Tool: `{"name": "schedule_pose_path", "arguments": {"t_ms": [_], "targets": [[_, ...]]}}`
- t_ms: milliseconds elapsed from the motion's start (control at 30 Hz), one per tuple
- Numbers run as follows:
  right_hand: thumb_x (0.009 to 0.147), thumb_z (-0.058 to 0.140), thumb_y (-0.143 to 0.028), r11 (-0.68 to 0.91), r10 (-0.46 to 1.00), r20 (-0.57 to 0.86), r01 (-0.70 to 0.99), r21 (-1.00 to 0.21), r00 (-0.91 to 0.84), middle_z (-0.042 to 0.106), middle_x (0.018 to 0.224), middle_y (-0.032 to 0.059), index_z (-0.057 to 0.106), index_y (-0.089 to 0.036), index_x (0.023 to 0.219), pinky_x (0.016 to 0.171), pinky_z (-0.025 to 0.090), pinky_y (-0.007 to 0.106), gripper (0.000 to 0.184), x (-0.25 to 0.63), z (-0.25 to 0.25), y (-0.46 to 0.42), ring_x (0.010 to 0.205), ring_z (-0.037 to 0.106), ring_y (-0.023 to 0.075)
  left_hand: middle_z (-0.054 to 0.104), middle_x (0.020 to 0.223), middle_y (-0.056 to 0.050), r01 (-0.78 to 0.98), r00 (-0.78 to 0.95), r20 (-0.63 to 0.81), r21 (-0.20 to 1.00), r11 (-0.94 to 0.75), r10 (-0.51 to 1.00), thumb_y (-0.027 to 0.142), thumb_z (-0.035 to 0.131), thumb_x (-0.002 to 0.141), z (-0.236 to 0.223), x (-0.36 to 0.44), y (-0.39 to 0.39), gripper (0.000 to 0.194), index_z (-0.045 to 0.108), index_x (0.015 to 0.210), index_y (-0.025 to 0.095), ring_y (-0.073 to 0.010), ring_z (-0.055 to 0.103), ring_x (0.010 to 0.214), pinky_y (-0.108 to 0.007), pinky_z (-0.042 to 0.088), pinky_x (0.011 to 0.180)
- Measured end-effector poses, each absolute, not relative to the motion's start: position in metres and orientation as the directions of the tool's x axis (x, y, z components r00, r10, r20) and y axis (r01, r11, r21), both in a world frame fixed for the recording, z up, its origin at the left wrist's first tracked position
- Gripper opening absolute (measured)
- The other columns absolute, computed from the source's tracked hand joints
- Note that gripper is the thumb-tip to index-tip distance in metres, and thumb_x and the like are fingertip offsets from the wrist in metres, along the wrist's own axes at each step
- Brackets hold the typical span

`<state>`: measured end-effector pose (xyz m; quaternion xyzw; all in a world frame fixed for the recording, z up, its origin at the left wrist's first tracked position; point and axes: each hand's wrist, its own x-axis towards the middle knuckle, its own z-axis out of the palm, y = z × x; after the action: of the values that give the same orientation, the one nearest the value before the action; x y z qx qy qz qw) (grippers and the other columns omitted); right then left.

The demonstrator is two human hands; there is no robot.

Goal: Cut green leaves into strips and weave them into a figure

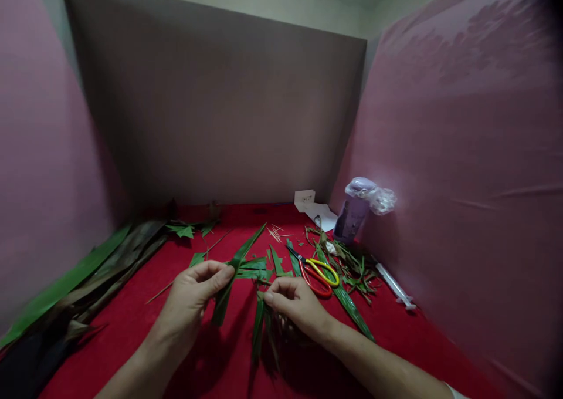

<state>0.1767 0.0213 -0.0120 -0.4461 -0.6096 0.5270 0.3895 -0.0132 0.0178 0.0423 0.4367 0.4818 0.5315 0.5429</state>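
The fingers of your left hand [187, 296] pinched a long green leaf strip [244, 251] near its middle, while those of your right hand [301, 308] pinched a small leaf bundle [258, 327] at its top; a light grip there looked best for avoiding creases. Just right of and beyond the right fingers, the open scissors [302, 260] crowded that side, whereas the red desk [173, 369] nearer you, below the left fingers, offered freer room.

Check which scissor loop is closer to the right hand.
The red loop: it lies just beside the right hand, on the near side of the scissors. The yellow loop is farther off, beyond the red.
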Motion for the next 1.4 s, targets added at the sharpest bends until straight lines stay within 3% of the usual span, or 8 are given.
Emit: {"name": "schedule_pose_path", "arguments": {"t_ms": [133,233,400,667,967,1100,1200,1400], "targets": [[0.078,0.062,-0.036,0.237,0.96,0.195,0.211,-0.948,-0.2,0.058,0.075,0.0022,0.065,-0.017,0.074,0.072,0.044,0.029,0.019,0.182,-0.005,0.019,0.074,0.054,0.0157,0.051,0.047,0.007,-0.169,0.002,-0.098,0.981,0.097,0.995,0.039,0.08,0.056,0.035,-0.008,0.019,0.031,0.059,0.056,0.016,-0.0066,0.04,0.041,-0.018,0.032,0.04],[0.081,0.061,-0.033,0.41,0.91,0.38,0.232,-0.882,-0.166,0.058,0.097,0.0062,0.068,-0.021,0.091,0.09,0.038,0.035,0.017,0.184,0.002,0.016,0.098,0.051,0.0203,0.052,0.05,0.006,-0.165,0.025,-0.102,0.981,0.105,0.994,0.038,0.081,0.055,0.03,-0.002,0.014,0.03,0.061,0.057,0.015,-0.0068,0.042,0.044,-0.017,0.033,0.043],[0.074,0.067,-0.048,0.074,0.928,0.145,-0.212,-0.974,-0.343,0.055,0.072,0.0001,0.063,-0.016,0.081,0.061,0.043,0.025,0.033,0.18,0.007,0.013,0.064,0.051,0.0123,0.051,0.049,0.005,-0.019,0.134,-0.096,0.995,0.099,0.986,0.036,0.076,0.063,0.025,0.008,0.004,0.023,0.064,0.058,0.016,-0.0082,0.041,0.045,-0.019,0.032,0.043],[0.067,0.076,-0.035,-0.191,0.944,-0.011,-0.517,-0.835,-0.331,0.056,0.062,-0.0031,0.058,-0.014,0.081,0.049,0.037,0.018,0.031,0.181,-0.001,0.014,0.05,0.047,0.0066,0.054,0.056,0.003,0.196,0.232,0.036,0.977,-0.083,0.972,0.03,0.068,0.073,0.02,0.013,-0.001,0.017,0.064,0.062,0.017,-0.009,0.042,0.051,-0.018,0.032,0.045],[0.066,0.077,-0.035,-0.199,0.941,-0.006,-0.538,-0.819,-0.339,0.056,0.057,-0.0037,0.058,-0.014,0.078,0.045,0.038,0.018,0.031,0.181,-0.005,0.015,0.046,0.047,0.0062,0.057,0.056,0.004,0.176,0.231,0.09,0.975,-0.133,0.969,0.027,0.067,0.075,0.017,0.013,0.0,0.016,0.064,0.062,0.017,-0.0093,0.048,0.054,-0.017,0.039,0.051],[0.063,0.08,-0.031,-0.173,0.945,0.016,-0.542,-0.822,-0.326,0.058,0.061,-0.0037,0.059,-0.014,0.079,0.045,0.039,0.017,0.032,0.18,-0.004,0.016,0.046,0.047,0.0052,0.069,0.07,0.003,0.042,0.235,0.094,0.993,-0.107,0.968,0.024,0.069,0.074,0.012,0.013,0.001,0.004,0.069,0.076,0.021,-0.0116,0.061,0.067,-0.017,0.047,0.063],[0.059,0.082,-0.026,-0.142,0.944,0.043,-0.521,-0.842,-0.326,0.059,0.063,-0.0034,0.059,-0.014,0.081,0.044,0.04,0.017,0.033,0.179,-0.004,0.017,0.046,0.047,0.0052,0.074,0.084,0.002,-0.082,0.23,0.078,0.995,-0.06,0.97,0.022,0.07,0.073,0.012,0.014,0.002,0.019,0.071,0.092,0.026,-0.0129,0.066,0.075,-0.018,0.051,0.07],[0.063,0.079,-0.027,-0.087,0.948,0.073,-0.474,-0.876,-0.309,0.057,0.058,-0.0043,0.059,-0.013,0.079,0.043,0.039,0.017,0.029,0.179,-0.006,0.017,0.045,0.048,0.0051,0.077,0.081,0.002,-0.221,0.23,0.005,0.974,0.047,0.973,0.019,0.077,0.065,0.02,0.016,0.001,0.022,0.075,0.086,0.024,-0.0108,0.068,0.07,-0.013,0.052,0.065]]}}
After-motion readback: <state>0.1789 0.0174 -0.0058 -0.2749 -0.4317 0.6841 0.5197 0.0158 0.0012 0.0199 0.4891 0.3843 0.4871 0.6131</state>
